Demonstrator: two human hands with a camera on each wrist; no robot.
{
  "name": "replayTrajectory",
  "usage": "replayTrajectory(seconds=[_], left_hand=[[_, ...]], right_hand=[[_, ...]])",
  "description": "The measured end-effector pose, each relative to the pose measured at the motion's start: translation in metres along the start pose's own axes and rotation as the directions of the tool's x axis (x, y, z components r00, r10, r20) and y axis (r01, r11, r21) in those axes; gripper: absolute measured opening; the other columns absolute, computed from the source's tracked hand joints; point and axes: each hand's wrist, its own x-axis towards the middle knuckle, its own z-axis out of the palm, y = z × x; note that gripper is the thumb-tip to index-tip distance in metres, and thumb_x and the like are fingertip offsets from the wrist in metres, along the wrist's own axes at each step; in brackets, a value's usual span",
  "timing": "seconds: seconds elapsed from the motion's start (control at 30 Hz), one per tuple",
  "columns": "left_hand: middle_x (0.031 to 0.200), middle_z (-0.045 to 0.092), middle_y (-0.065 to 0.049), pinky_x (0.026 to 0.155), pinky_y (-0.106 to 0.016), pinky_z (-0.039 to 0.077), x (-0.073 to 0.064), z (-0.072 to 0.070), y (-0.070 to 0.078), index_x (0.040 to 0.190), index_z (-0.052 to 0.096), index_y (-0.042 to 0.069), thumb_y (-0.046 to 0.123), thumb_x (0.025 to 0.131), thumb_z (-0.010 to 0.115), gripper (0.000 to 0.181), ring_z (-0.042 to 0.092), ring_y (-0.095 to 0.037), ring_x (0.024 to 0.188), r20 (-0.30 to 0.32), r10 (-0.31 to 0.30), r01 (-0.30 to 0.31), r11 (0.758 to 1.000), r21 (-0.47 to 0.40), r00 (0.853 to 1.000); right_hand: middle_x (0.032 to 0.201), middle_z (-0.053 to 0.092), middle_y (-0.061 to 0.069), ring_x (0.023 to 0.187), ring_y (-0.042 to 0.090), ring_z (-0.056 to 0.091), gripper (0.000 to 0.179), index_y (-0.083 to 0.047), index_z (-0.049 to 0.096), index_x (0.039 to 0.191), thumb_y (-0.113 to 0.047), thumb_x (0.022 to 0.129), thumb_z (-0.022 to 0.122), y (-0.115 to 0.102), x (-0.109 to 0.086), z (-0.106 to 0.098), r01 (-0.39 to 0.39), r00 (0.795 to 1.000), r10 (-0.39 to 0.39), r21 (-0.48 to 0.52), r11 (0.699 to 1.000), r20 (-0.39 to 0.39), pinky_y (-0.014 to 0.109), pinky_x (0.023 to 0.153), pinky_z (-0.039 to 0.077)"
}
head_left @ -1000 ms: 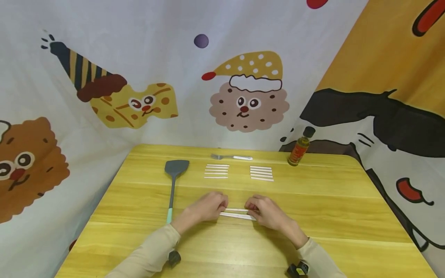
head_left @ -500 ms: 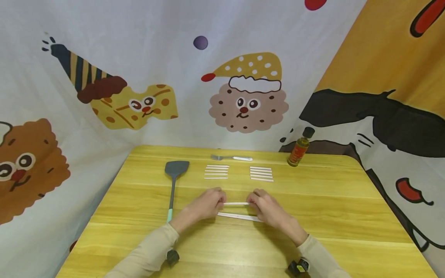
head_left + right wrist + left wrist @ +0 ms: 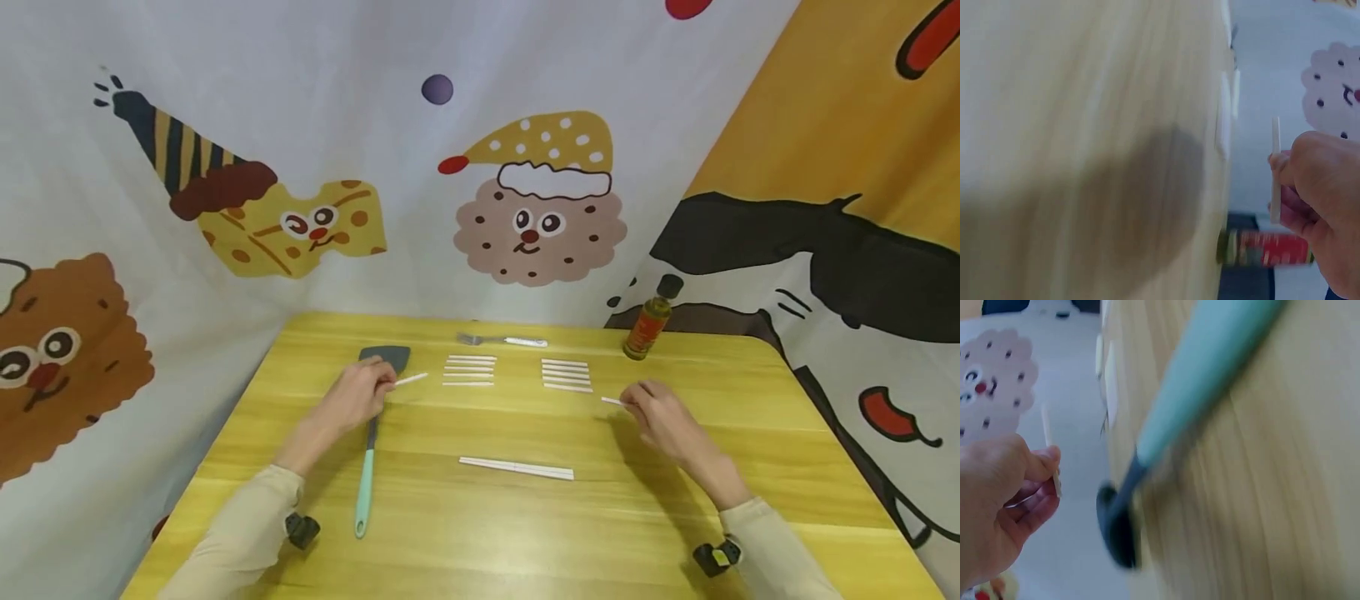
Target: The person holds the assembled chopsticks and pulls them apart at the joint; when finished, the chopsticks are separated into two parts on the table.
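Observation:
In the head view my left hand (image 3: 358,393) pinches a short thin white stick (image 3: 412,379) above the spatula's dark grey blade. The left wrist view shows this stick (image 3: 1047,428) between thumb and fingers, raised off the table. My right hand (image 3: 666,421) holds a similar short white stick (image 3: 611,401), right of the right-hand column, its far end hidden by the fingers. In the right wrist view that stick (image 3: 1275,194) stands clear of the tabletop. Two columns of short white sticks, a left one (image 3: 468,384) and a right one (image 3: 567,387), lie between the hands.
Long white sticks (image 3: 516,468) lie side by side at mid-table. A spatula with a mint-green handle (image 3: 363,492) lies at the left. A fork with a white handle (image 3: 525,342) is near the back edge. A red-labelled bottle (image 3: 647,327) stands at the back right.
Both hands were together at mid-table, holding one white stick between them. They have since moved apart, left and right and farther back, each now with a short stick.

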Motion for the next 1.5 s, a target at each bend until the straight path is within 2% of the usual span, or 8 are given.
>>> replayTrajectory(seconds=[0.13, 0.27, 0.5, 0.7, 0.83, 1.23, 1.4, 1.5], left_hand=[[0.086, 0.067, -0.005, 0.066, -0.027, 0.057, 0.019, 0.019, 0.016, 0.092, 0.074, 0.002, 0.005, 0.09, 0.075, 0.004, 0.065, -0.016, 0.075, 0.115, 0.0, 0.005, 0.999, -0.039, 0.993], [0.089, 0.069, -0.004, 0.069, -0.028, 0.056, 0.035, 0.038, 0.029, 0.094, 0.075, 0.005, 0.006, 0.091, 0.074, 0.003, 0.064, -0.016, 0.079, 0.194, -0.027, 0.036, 0.998, -0.047, 0.981], [0.089, 0.07, -0.005, 0.071, -0.027, 0.055, 0.053, 0.058, 0.033, 0.094, 0.075, 0.005, -0.001, 0.091, 0.07, 0.008, 0.064, -0.015, 0.081, 0.237, 0.025, -0.014, 0.999, -0.049, 0.971], [0.087, 0.068, -0.007, 0.071, -0.027, 0.055, 0.057, 0.072, 0.033, 0.091, 0.075, 0.005, -0.003, 0.088, 0.07, 0.01, 0.063, -0.016, 0.081, 0.273, -0.016, 0.034, 0.998, -0.061, 0.962], [0.088, 0.069, -0.007, 0.071, -0.028, 0.055, 0.057, 0.075, 0.033, 0.092, 0.075, 0.006, -0.002, 0.089, 0.07, 0.01, 0.062, -0.015, 0.081, 0.297, -0.063, 0.09, 0.993, -0.077, 0.953], [0.088, 0.066, -0.003, 0.072, -0.029, 0.054, 0.059, 0.076, 0.036, 0.093, 0.074, 0.008, -0.001, 0.09, 0.069, 0.011, 0.06, -0.015, 0.081, 0.302, -0.088, 0.115, 0.991, -0.074, 0.949], [0.091, 0.066, -0.003, 0.073, -0.028, 0.054, 0.058, 0.075, 0.036, 0.096, 0.074, 0.008, 0.0, 0.092, 0.069, 0.011, 0.06, -0.014, 0.082, 0.294, -0.082, 0.105, 0.993, -0.063, 0.952], [0.092, 0.067, -0.003, 0.072, -0.027, 0.054, 0.058, 0.071, 0.038, 0.097, 0.075, 0.007, 0.001, 0.092, 0.068, 0.01, 0.061, -0.014, 0.081, 0.27, -0.057, 0.075, 0.996, -0.054, 0.961]], right_hand=[[0.085, 0.065, 0.009, 0.078, 0.024, 0.063, 0.016, -0.002, 0.069, 0.091, 0.009, 0.081, 0.076, -0.006, 0.016, 0.016, 0.0, 0.998, -0.002, 0.036, 0.999, 0.062, 0.04, 0.065, 0.056], [0.088, 0.068, 0.009, 0.082, 0.026, 0.065, 0.014, -0.004, 0.072, 0.093, 0.006, 0.084, 0.075, -0.014, 0.027, 0.034, -0.062, 0.994, 0.057, 0.051, 0.997, 0.098, 0.041, 0.07, 0.058], [0.088, 0.068, 0.006, 0.08, 0.022, 0.066, 0.011, -0.006, 0.074, 0.092, 0.003, 0.087, 0.074, -0.016, 0.04, 0.05, -0.111, 0.985, 0.102, 0.06, 0.992, 0.142, 0.039, 0.07, 0.058], [0.088, 0.069, 0.005, 0.082, 0.022, 0.067, 0.012, -0.007, 0.075, 0.091, 0.003, 0.085, 0.076, -0.016, 0.044, 0.063, -0.121, 0.98, 0.111, 0.055, 0.991, 0.163, 0.039, 0.071, 0.058], [0.088, 0.069, 0.006, 0.081, 0.022, 0.067, 0.012, -0.006, 0.074, 0.09, 0.003, 0.084, 0.078, -0.016, 0.043, 0.068, -0.132, 0.979, 0.121, 0.057, 0.99, 0.166, 0.039, 0.07, 0.059], [0.089, 0.069, 0.005, 0.081, 0.022, 0.067, 0.012, -0.009, 0.075, 0.089, 0.001, 0.083, 0.079, -0.012, 0.042, 0.07, -0.136, 0.979, 0.126, 0.05, 0.989, 0.161, 0.039, 0.07, 0.059], [0.089, 0.069, 0.006, 0.08, 0.021, 0.066, 0.013, -0.008, 0.075, 0.089, 0.001, 0.081, 0.081, -0.013, 0.043, 0.067, -0.125, 0.981, 0.116, 0.049, 0.991, 0.156, 0.037, 0.069, 0.059], [0.089, 0.069, 0.006, 0.08, 0.021, 0.067, 0.014, -0.007, 0.074, 0.089, 0.001, 0.08, 0.081, -0.016, 0.045, 0.063, -0.104, 0.986, 0.096, 0.048, 0.993, 0.139, 0.036, 0.069, 0.06]])
